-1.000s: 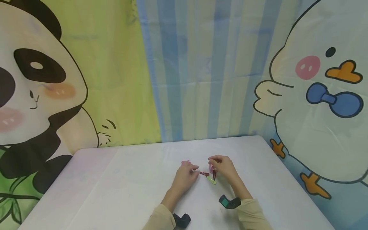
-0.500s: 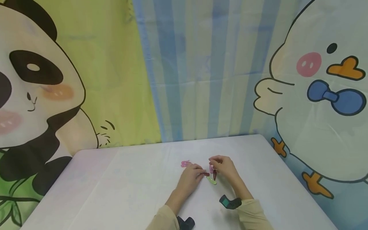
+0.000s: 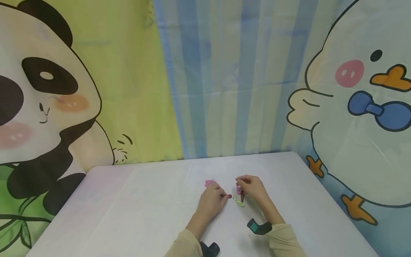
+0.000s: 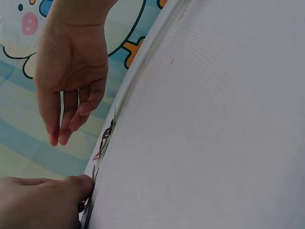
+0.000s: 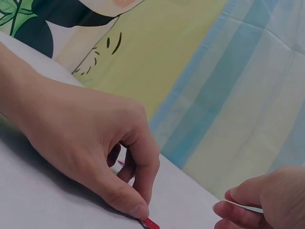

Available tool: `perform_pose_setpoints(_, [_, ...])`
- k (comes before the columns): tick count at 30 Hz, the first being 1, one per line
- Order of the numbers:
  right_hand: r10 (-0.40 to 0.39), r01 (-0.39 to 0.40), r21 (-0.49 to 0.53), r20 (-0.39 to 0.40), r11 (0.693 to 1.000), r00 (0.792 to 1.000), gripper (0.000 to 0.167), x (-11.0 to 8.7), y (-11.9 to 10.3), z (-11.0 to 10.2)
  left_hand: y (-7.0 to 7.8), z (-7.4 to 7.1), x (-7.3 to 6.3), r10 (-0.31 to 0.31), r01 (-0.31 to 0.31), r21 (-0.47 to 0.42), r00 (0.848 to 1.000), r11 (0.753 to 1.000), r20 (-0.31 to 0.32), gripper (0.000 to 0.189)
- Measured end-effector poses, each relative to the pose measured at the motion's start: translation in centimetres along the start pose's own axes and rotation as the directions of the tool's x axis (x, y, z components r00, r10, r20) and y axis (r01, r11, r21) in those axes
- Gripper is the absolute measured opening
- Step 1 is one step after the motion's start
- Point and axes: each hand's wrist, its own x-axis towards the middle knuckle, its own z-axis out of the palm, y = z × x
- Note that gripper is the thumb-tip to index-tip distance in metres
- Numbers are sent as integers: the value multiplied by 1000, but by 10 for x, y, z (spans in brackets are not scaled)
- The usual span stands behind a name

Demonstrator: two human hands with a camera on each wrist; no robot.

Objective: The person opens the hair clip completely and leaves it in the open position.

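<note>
My left hand [image 3: 212, 201] pinches a red snap hair clip [image 3: 229, 196] between thumb and fingers, low over the white table; the clip's red end [image 5: 151, 223] pokes out past the fingertips in the right wrist view. My right hand [image 3: 255, 187] hovers above a pink hair clip [image 3: 238, 190], fingers loosely bent. In the left wrist view this right hand [image 4: 71, 71] hangs with relaxed fingers and nothing visible in it. A dark red clip [image 3: 242, 196] and a green clip [image 3: 238, 202] lie between the hands. Pink clips [image 3: 210, 182] lie beyond the left hand, partly hidden by it.
The white table [image 3: 128, 214] reaches back to a cloth backdrop [image 3: 218, 78] printed with a panda and a white bird. Each wrist carries a black camera mount, such as the one on the right wrist [image 3: 259, 227].
My left hand has moved right and slightly towards me, onto the red clip, and now pinches it. More of the pink clips behind it shows. The right hand has stayed nearly in place.
</note>
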Motion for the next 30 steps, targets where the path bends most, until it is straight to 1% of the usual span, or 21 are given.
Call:
perform_pose_setpoints(2, [-5,5,-6,1,1000,1000,22,0,1,0,0,1,0,-28,28,-33,1000,999,7,10])
perform_pose_setpoints(6, [-11,11,-4,8,1000,1000,22,0,2,1,-1,2,0,-84,91,-130,995,987,58,8])
perform_pose_setpoints(9, [-14,14,-6,9,1000,1000,22,0,3,2,-1,2,1,-97,115,-183,990,976,104,15])
perform_pose_setpoints(12, [-18,18,-3,7,1000,1000,21,1,3,3,-1,0,1,-83,112,-206,986,972,143,23])
perform_pose_setpoints(16, [-26,26,4,7,1000,1000,21,1,3,5,-3,-1,1,-49,85,-207,984,975,173,22])
perform_pose_setpoints(20, [-27,27,21,14,999,1000,21,1,2,8,-6,-2,0,-26,61,-208,985,976,168,16])
perform_pose_setpoints(23, [-19,19,29,22,999,1000,21,1,2,10,-9,-5,0,-41,77,-234,987,969,155,11])
perform_pose_setpoints(25, [-9,8,38,26,999,1000,21,0,2,11,-10,-7,0,-58,95,-268,988,959,143,9])
perform_pose_setpoints(27, [-1,0,37,27,999,1000,21,0,2,12,-12,-9,1,-83,123,-310,987,943,139,8])
perform_pose_setpoints(30, [8,-9,29,32,1000,999,21,-1,0,13,-15,-12,1,-121,170,-380,981,909,150,7])
